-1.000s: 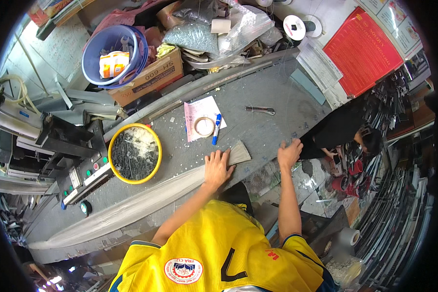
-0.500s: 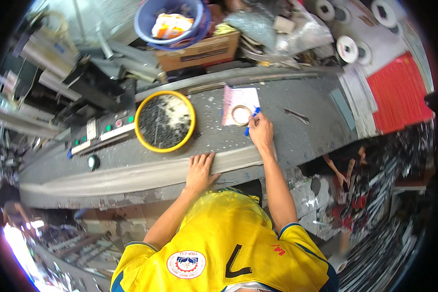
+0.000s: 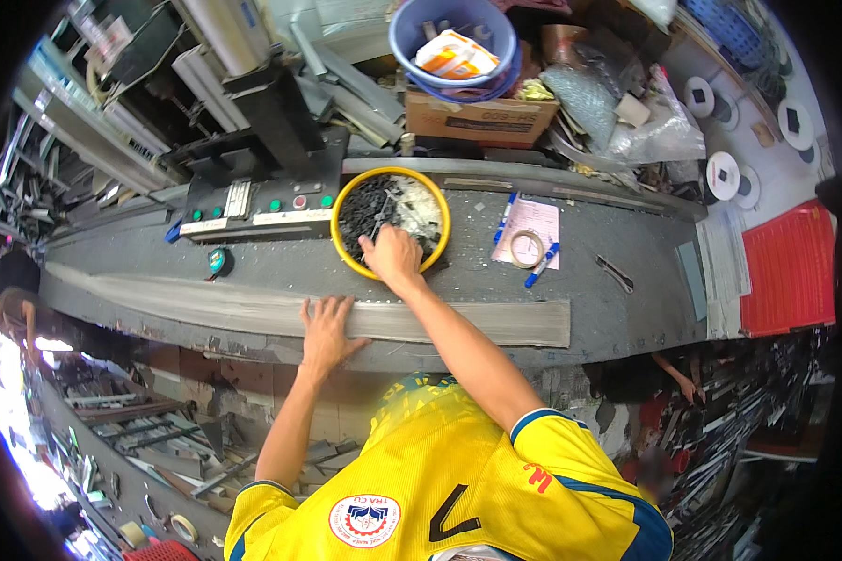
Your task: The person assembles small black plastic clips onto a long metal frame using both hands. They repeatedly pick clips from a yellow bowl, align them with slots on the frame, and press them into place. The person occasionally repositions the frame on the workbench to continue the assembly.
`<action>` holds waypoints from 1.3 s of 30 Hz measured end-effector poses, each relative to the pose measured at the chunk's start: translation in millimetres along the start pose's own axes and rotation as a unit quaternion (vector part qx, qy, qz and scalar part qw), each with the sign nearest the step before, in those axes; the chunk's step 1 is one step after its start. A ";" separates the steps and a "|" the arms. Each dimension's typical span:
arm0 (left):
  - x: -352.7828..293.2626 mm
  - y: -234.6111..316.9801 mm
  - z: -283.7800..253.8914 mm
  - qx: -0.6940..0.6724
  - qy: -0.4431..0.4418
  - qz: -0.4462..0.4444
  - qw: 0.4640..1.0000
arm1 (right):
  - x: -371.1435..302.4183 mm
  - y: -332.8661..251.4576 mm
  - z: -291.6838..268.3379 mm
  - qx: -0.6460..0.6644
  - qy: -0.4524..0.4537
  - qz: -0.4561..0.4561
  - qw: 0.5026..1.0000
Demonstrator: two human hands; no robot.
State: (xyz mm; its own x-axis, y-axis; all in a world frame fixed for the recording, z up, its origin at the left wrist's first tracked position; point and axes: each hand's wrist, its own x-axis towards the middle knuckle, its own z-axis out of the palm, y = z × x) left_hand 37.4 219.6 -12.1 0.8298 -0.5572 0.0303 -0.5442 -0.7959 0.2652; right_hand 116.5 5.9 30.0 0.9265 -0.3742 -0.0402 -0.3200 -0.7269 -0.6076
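Note:
My left hand (image 3: 326, 333) rests with spread fingers on a long flat grey strip (image 3: 477, 323) that lies along the front of the bench. Over the yellow-rimmed basin (image 3: 444, 220) is my right hand (image 3: 395, 257), its fingertips down among black and whitish small pieces (image 3: 416, 203). Those fingers look curled in, and a thin light-coloured rod shows beside them; what they pinch is hidden. To the right, a tape roll (image 3: 514, 248) and a blue marker (image 3: 541, 266) lie on a pinkish paper sheet (image 3: 543, 221). A second blue marker (image 3: 504, 220) lies along its left edge.
A utility knife (image 3: 615, 274) lies right of the paper. A round green-and-black tape measure (image 3: 219, 263) sits left, before a machine panel with green buttons (image 3: 274, 205). Behind stand blue tubs (image 3: 454, 75) on a cardboard box (image 3: 477, 122). A red sheet (image 3: 788, 271) covers the right end.
My right hand has let go of the blue marker by the tape roll and moved left into the basin. My left hand stays flat on the strip. The view has shifted.

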 end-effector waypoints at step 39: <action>-20.2 -306.4 -44.6 0.032 0.063 0.085 0.994 | -294.1 -78.4 107.7 0.631 -0.006 0.072 0.772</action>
State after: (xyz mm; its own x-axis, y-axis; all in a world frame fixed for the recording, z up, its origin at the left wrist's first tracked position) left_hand 192.8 485.2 -51.0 0.7319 -0.6539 0.1914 -0.6812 -0.7087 0.1836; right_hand -109.5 235.0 4.1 0.9035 -0.3877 -0.1827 0.0209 0.4656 -0.8848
